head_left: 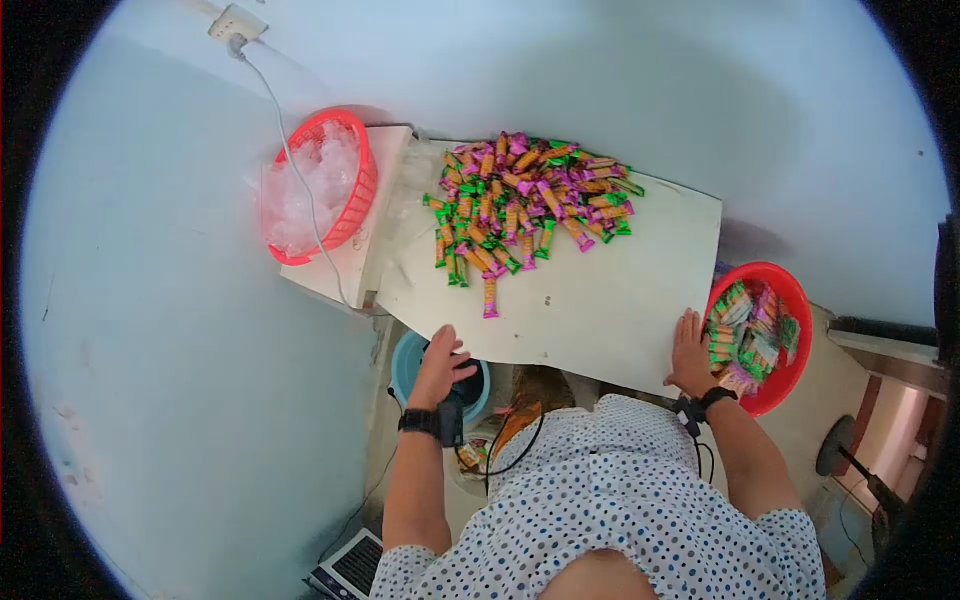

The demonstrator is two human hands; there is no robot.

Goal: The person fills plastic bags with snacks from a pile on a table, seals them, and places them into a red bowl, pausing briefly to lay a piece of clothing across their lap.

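A heap of small wrapped snack sticks [530, 195] with purple or green ends lies across the back of the white table [610, 310]. My left hand [440, 367] is off the table's front edge, above a blue basin [408, 370], fingers apart and holding nothing. At the table's right front corner, my right hand [690, 355] rests with its fingers stretched out. Just beside it stands a red basin [795, 340] containing bagged bundles of snack sticks [750, 335]. One purple-ended stick [490, 297] lies nearest the front of the heap.
On the left ledge, a red basket [365, 185] of clear plastic bags [318, 190] leans toward the wall. A white cable [290, 150] hangs from a wall socket [237, 25] across that basket. A fan [840, 447] stands at the lower right.
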